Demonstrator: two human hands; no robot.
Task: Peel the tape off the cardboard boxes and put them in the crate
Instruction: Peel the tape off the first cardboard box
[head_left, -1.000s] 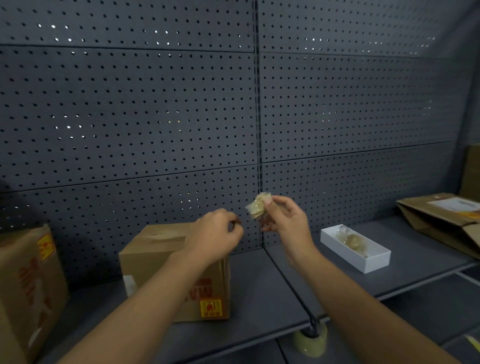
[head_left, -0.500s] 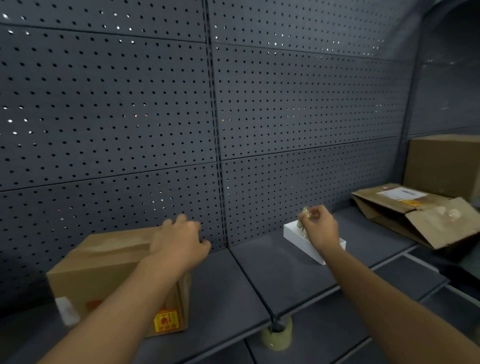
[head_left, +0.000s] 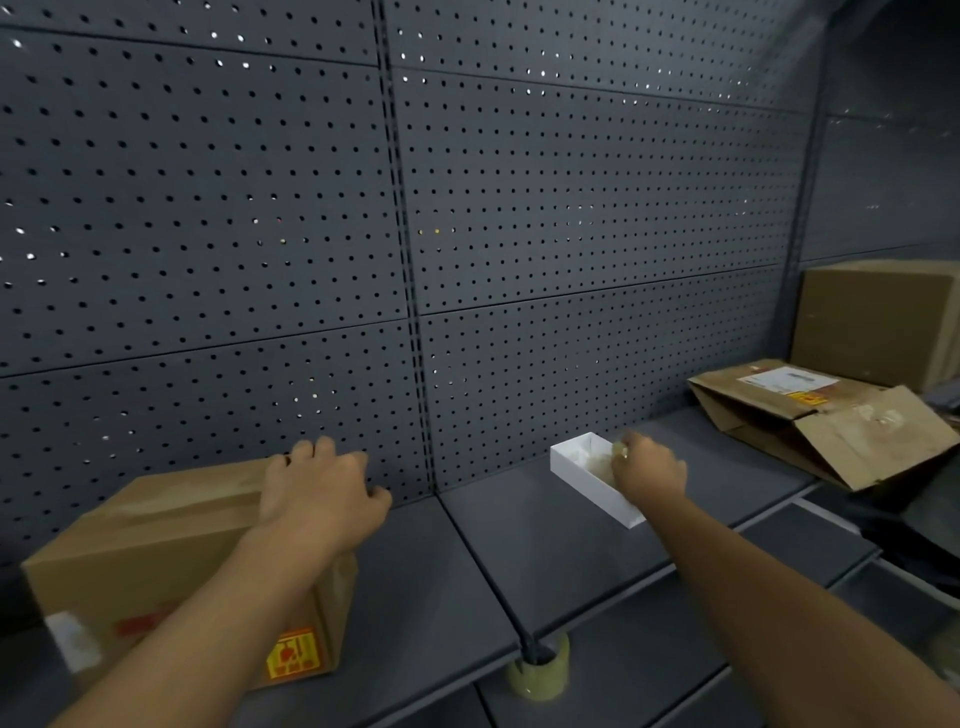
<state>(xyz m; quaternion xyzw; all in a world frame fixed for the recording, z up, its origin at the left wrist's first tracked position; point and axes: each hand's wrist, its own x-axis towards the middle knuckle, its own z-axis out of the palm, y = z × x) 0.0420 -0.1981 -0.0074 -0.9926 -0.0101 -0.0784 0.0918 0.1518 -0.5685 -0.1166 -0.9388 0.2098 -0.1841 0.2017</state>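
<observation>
A brown cardboard box (head_left: 156, 551) with an orange label stands on the grey shelf at the lower left. My left hand (head_left: 322, 493) lies over the box's top right corner, fingers loosely spread. To the right, a small white tray (head_left: 576, 475) sits on the shelf. My right hand (head_left: 649, 470) is over the tray and pinches a crumpled wad of clear tape (head_left: 619, 451) just above the tray's inside. More tape scraps lie in the tray, partly hidden by my hand.
A flattened, torn cardboard box (head_left: 810, 421) lies at the far right, with a closed brown box (head_left: 878, 322) behind it. A roll of clear tape (head_left: 540, 673) hangs on the shelf's front edge. A perforated dark panel (head_left: 467, 234) backs the shelf.
My right hand has carried the tape wad from chest height down and right into the white tray. My left hand has settled onto the box's top corner. The view has swung right.
</observation>
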